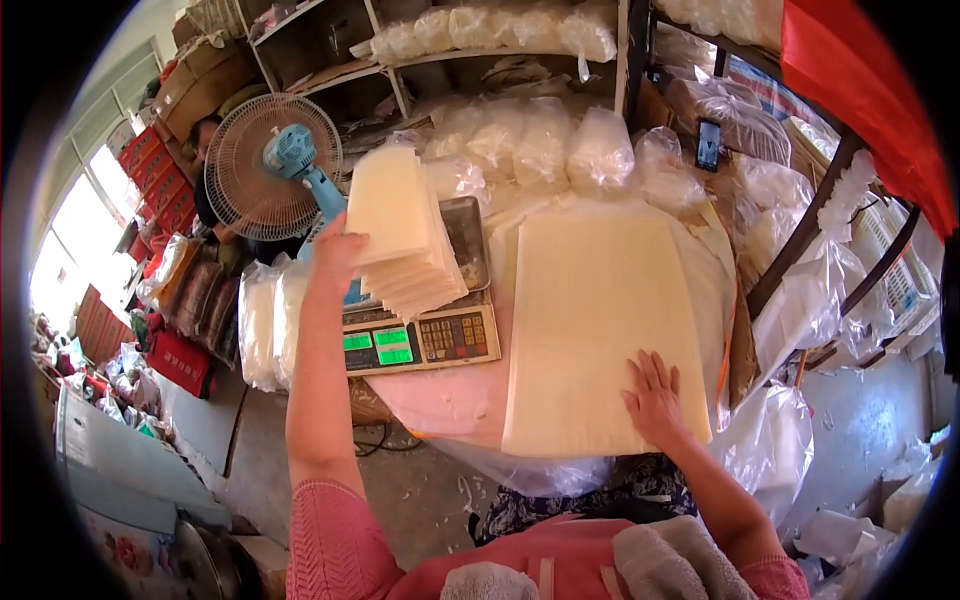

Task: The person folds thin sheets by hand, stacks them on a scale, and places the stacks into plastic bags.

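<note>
My left hand [338, 250] grips the left edge of a stack of thin cream sheets [405, 235], fanned at its lower end. The stack is over the metal pan of a digital scale [462, 335] with lit green displays; whether it rests on the pan is hard to tell. My right hand [655, 397] lies with spread fingers on the lower right part of a large, flat pale yellow stack of sheets [595, 320], right of the scale.
A blue fan [275, 165] stands behind the scale at the left. Filled clear plastic bags [600, 150] line the table's back, below shelves [400, 85]. A phone [708, 145] stands at the back right. Wrapped packs [258, 325] are left of my left forearm. Another person is partly visible behind the fan.
</note>
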Motion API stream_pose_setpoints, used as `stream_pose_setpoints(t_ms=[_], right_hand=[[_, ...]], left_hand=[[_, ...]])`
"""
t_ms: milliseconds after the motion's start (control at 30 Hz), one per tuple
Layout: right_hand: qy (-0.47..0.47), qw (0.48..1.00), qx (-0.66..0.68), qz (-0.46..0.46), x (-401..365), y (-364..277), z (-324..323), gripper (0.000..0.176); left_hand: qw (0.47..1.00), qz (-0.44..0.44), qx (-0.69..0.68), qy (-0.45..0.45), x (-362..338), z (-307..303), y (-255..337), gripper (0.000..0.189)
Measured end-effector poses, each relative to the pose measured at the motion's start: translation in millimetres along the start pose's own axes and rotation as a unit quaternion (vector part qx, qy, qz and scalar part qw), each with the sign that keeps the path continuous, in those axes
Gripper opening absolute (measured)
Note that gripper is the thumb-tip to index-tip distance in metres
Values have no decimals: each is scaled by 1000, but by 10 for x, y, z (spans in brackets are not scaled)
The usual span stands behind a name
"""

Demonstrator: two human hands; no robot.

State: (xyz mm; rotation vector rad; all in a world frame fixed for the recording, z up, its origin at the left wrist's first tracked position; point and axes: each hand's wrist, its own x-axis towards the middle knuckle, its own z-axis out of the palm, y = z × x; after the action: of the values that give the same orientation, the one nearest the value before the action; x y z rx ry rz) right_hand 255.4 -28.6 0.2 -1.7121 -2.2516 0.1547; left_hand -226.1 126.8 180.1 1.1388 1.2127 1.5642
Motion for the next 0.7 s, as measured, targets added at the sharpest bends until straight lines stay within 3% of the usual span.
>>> stream_pose_setpoints(t_ms=[67,167,267,367,500,567,700], right_hand=[[2,1000,1,0,10,-11,-19,53],[18,1000,-3,-5,2,-22,-7,53],[27,1000,-5,-7,21,-23,-16,54],[14,1000,-2,-2,26,-45,-52,54],[-8,1000,3,9,58,-74,-106,55],[3,1000,-2,-3,83,-59,-105,55],[-20,1000,-8,-3,69,-70,-116,57]], left_hand=[[999,-27,35,29,-51,43,-22,65],[988,-43,145,-29,228,-231,-51,66],[952,33,301,42,495,-45,273,60],[830,199,521,-12,1493,-157,-36,60],[747,-30,663,-36,934,689,-433,69],[696,-26,717,-34,771,848,-629,69],[697,-9,716,-27,808,765,-684,69]])
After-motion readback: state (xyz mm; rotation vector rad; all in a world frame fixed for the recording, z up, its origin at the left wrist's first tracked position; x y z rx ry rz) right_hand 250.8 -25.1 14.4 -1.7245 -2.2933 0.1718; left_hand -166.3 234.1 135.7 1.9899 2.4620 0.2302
